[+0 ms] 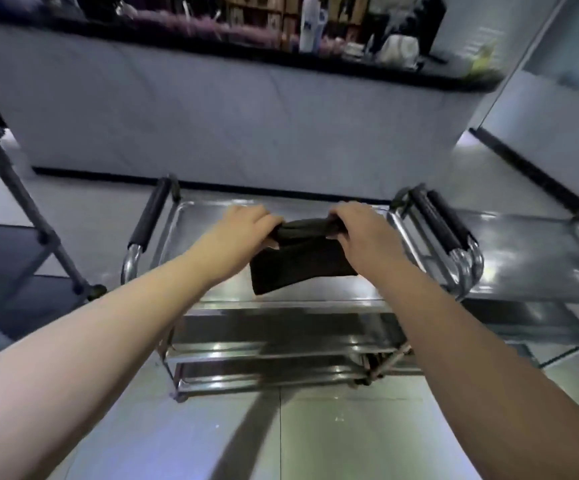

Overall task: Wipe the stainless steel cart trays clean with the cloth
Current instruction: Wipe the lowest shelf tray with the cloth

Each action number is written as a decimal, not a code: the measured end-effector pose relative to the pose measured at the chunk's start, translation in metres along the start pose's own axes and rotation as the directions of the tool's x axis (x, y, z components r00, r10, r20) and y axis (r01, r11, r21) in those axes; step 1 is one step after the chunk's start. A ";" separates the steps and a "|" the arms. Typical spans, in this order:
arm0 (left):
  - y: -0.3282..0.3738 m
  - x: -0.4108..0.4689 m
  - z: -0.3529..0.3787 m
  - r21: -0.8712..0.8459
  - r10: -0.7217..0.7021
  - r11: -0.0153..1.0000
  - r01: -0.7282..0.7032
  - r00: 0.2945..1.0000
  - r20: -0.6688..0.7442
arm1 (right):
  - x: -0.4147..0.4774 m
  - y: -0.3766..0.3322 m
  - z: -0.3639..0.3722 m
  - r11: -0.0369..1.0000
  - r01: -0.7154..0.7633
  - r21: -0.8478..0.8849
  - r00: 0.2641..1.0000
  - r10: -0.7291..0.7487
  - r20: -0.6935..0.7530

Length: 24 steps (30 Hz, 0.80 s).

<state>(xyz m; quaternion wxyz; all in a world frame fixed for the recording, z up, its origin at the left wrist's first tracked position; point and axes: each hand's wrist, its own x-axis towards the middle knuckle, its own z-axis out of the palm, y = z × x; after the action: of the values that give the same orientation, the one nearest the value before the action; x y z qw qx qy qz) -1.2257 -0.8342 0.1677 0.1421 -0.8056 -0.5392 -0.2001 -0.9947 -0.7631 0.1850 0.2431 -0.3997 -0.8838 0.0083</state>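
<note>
we hold a dark cloth [298, 261] up between both hands, above the top tray [208, 220] of the stainless steel cart [281, 344] in front of us. our left hand [243, 226] has its grip closed on the cloth's upper left corner, and our right hand [357, 230] has its grip closed on the upper right corner, so the top edge is bunched tight between them and the rest hangs down folded toward us. we cannot tell whether the hanging edge touches the tray. below the top tray we see two lower trays [274, 341] stacked in the same frame. a black padded handle [149, 220] stands on the cart's left end, and two more black handles [440, 223] sit close together on the right, where a second steel cart [530, 258] is parked just beside ours. to the far left a grey metal rack [21, 209] leans into view, well apart from the cart. behind everything runs a long white counter front [229, 126] with a dark tabletop [281, 53], crowded with blurred bottles and boxes we cannot make out. the floor [333, 438] is pale, glossy tile.
</note>
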 end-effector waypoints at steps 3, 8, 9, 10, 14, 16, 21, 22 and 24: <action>-0.007 0.045 -0.040 0.089 0.023 0.996 -0.018 0.998 -0.062 | 0.025 0.002 -0.049 0.996 0.004 -0.093 0.999 -0.008 -0.045; 0.017 0.125 -0.090 0.180 0.039 0.984 -0.016 0.992 -0.124 | 0.037 0.018 -0.129 0.965 -0.053 -0.257 0.989 0.015 -0.147; 0.028 0.142 -0.098 0.206 0.056 0.978 -0.026 0.988 -0.142 | 0.034 0.024 -0.147 0.952 -0.068 -0.297 0.984 0.015 -0.177; 0.039 0.159 -0.106 0.230 0.078 0.972 -0.040 0.984 -0.158 | 0.031 0.032 -0.167 0.938 -0.082 -0.337 0.978 0.011 -0.208; 0.103 0.218 -0.128 0.296 0.193 0.947 -0.122 0.955 -0.226 | 0.003 0.068 -0.248 0.870 -0.133 -0.475 0.961 -0.004 -0.276; 0.143 0.243 -0.132 0.291 0.223 0.946 -0.145 0.941 -0.255 | -0.016 0.091 -0.284 0.831 -0.164 -0.532 0.964 0.021 -0.265; 0.261 0.309 -0.118 0.289 0.310 0.933 -0.215 0.888 -0.339 | -0.092 0.162 -0.360 0.758 -0.274 -0.592 0.949 0.115 -0.293; 0.287 0.322 -0.111 0.268 0.324 0.933 -0.238 0.882 -0.343 | -0.110 0.178 -0.373 0.738 -0.297 -0.606 0.945 0.136 -0.297; 0.343 0.352 -0.095 0.247 0.342 0.931 -0.269 0.880 -0.329 | -0.148 0.214 -0.397 0.698 -0.348 -0.626 0.932 0.187 -0.310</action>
<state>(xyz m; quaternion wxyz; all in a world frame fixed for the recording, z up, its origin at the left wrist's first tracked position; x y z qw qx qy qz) -0.8054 -0.7201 0.4144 0.3478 -0.8114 -0.3856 -0.2683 -0.5877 -0.7937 0.4271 0.1764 -0.5833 -0.7255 -0.3198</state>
